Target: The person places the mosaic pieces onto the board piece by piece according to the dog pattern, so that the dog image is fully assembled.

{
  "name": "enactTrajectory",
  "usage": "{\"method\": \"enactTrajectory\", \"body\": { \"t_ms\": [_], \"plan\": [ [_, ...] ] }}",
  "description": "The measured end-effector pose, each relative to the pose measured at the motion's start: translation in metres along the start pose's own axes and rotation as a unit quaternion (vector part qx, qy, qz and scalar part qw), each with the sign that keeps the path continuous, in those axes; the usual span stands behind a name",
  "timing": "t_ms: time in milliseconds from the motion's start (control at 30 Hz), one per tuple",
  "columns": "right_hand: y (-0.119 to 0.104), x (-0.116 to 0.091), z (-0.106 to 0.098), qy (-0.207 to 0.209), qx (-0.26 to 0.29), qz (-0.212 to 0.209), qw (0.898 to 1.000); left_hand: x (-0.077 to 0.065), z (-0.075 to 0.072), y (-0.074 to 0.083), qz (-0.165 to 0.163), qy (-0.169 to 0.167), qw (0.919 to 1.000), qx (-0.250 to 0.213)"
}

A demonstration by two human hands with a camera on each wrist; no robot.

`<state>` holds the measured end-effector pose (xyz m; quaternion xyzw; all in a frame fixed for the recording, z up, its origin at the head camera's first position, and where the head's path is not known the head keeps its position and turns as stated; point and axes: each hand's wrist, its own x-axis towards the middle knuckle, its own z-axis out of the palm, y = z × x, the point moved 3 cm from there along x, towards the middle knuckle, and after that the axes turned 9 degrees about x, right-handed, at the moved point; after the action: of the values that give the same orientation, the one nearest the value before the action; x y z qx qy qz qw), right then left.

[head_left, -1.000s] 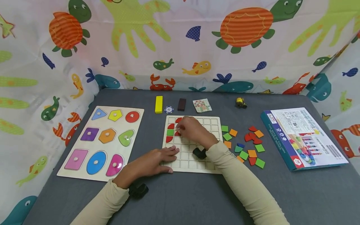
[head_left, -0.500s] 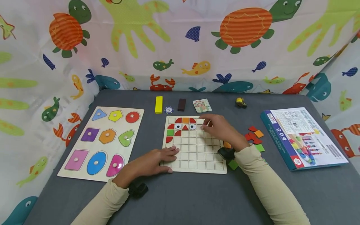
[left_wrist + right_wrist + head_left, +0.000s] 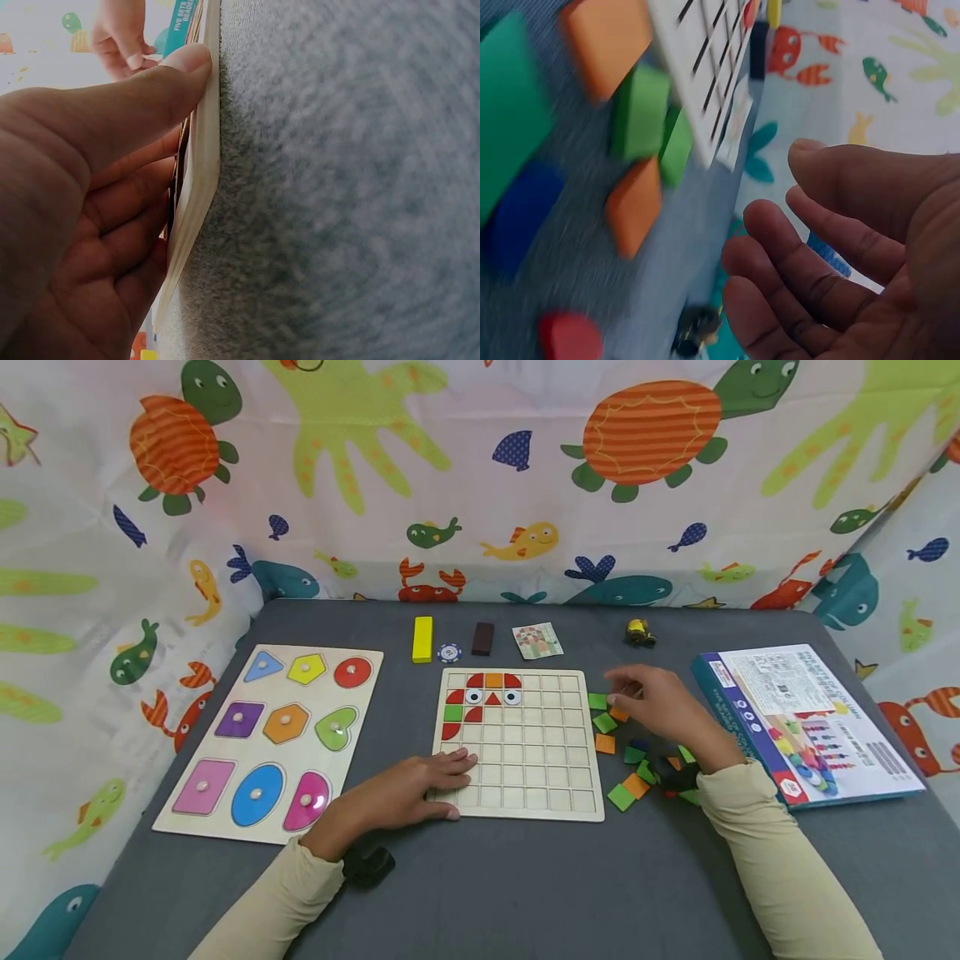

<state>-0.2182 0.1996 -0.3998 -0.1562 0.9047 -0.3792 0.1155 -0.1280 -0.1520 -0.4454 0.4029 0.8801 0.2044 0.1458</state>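
Observation:
A wooden grid board lies in the middle of the grey table, with red, orange, green and eye tiles set in its top-left corner. My left hand rests flat on the board's lower-left corner, and its thumb lies along the board's edge. My right hand hovers over the loose tiles right of the board, near a green tile and an orange tile. In the right wrist view its fingers are relaxed and hold nothing, above orange and green tiles.
A shape puzzle board lies at the left and a flat box at the right. A yellow block, a chip, a dark block, a card and a small toy stand along the back. Printed curtains enclose the table.
My right hand has left the board's top-left corner and moved right, across the board, to above the loose tiles. The left hand has not moved.

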Motion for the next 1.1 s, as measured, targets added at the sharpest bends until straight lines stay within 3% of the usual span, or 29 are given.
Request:
{"method": "enactTrajectory", "body": {
  "t_ms": [367,533,867,1100],
  "plan": [
    [0.037,-0.018,-0.023,0.011,-0.030,0.048,0.998,0.000,0.002,0.000,0.003,0.000,1.0000,-0.002],
    [0.048,-0.023,-0.027,0.002,-0.048,0.037,0.998,0.000,0.001,0.000,0.006,0.005,1.0000,-0.003],
    [0.061,-0.025,-0.027,0.009,-0.056,0.043,0.997,0.001,0.001,-0.001,0.009,0.003,1.0000,-0.002],
    [0.056,-0.019,-0.020,-0.028,-0.070,0.035,0.997,0.001,0.001,0.001,0.013,0.005,0.9999,-0.005]
  ]
}}
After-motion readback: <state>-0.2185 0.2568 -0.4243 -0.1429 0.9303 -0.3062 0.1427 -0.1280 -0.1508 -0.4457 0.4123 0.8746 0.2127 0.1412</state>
